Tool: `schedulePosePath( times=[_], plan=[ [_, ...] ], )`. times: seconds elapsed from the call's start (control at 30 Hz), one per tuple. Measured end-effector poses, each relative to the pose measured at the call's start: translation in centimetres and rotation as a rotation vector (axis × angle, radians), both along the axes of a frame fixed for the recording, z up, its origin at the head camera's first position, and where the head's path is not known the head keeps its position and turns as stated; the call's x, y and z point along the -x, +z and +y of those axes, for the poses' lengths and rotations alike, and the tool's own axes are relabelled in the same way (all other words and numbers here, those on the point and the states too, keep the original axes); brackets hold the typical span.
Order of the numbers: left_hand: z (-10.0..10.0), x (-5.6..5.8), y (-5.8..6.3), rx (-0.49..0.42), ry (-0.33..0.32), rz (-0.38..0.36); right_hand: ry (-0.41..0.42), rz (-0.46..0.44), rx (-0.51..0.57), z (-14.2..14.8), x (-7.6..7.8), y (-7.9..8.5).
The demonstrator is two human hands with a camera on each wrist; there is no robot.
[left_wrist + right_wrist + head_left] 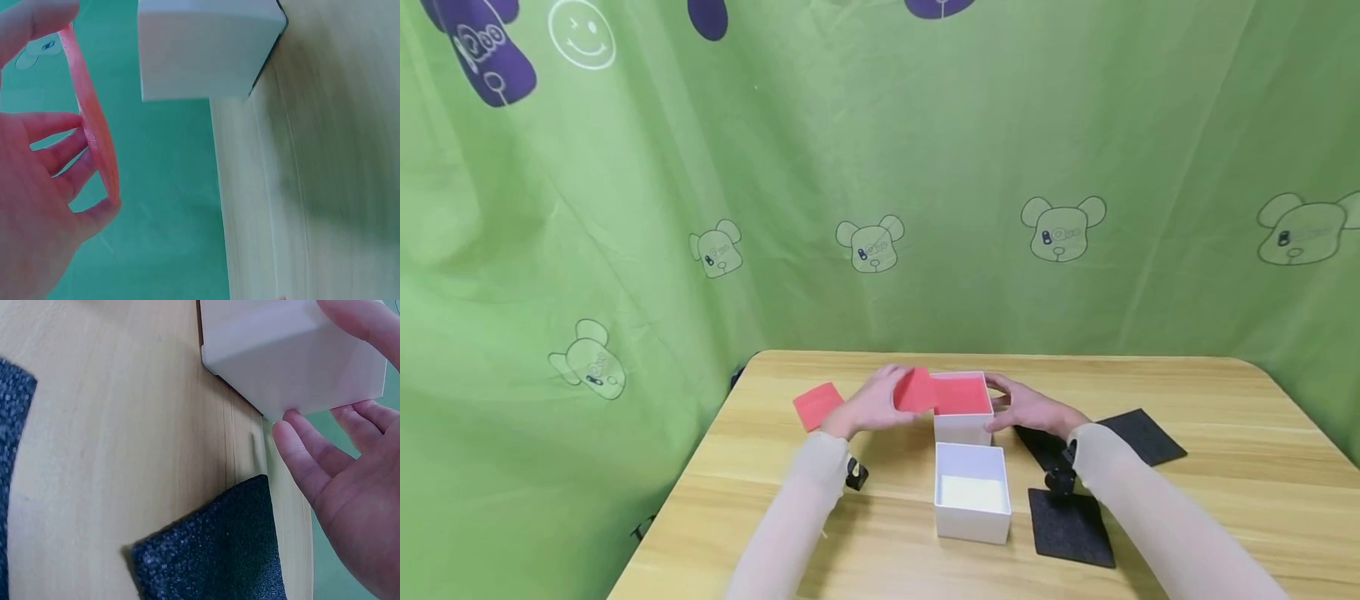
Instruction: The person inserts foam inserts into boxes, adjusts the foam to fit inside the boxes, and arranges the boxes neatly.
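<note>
So your left hand (876, 403) had a red sheet (917, 390) pinched just left of the far white box (962, 428), near the table's (1247, 500) far edge; your right hand (1032, 408) gripped that box. Looked like loading, tbh; next probably called for lowering it flat.

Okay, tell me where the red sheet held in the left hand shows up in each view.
Head: just right of centre, in the lower half: the red sheet in the left hand.
Left wrist: on the left side, seen almost edge-on between thumb and fingers.
Right wrist: not in it.
Shared landmark: the wooden table, its edge against the green curtain.
</note>
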State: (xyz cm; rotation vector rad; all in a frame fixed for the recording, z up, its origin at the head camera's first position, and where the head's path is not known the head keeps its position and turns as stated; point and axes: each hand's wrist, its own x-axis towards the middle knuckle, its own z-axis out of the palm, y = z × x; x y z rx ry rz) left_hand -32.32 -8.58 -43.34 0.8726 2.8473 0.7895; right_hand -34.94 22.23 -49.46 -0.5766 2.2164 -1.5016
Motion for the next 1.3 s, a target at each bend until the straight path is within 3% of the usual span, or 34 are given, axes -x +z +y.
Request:
schedulePosePath(
  times=[0.37,0.6,1.0,1.3],
  plan=[
    [4.0,0.8,0.7,0.073,-0.064,0.061,-0.005,-0.005,-0.002,0.0,-0.4,0.0],
    [6.1,1.1,0.2,0.121,-0.104,0.084,0.018,0.020,0.006,-0.1,-0.4,0.0],
    [7.6,1.8,-0.5,0.155,-0.116,0.121,0.010,0.015,-0.003,-0.2,-0.3,0.2],
    [8.1,2.5,-1.5,0.141,-0.123,0.107,-0.007,0.009,-0.022,-0.1,-0.2,-0.1]
  ],
)
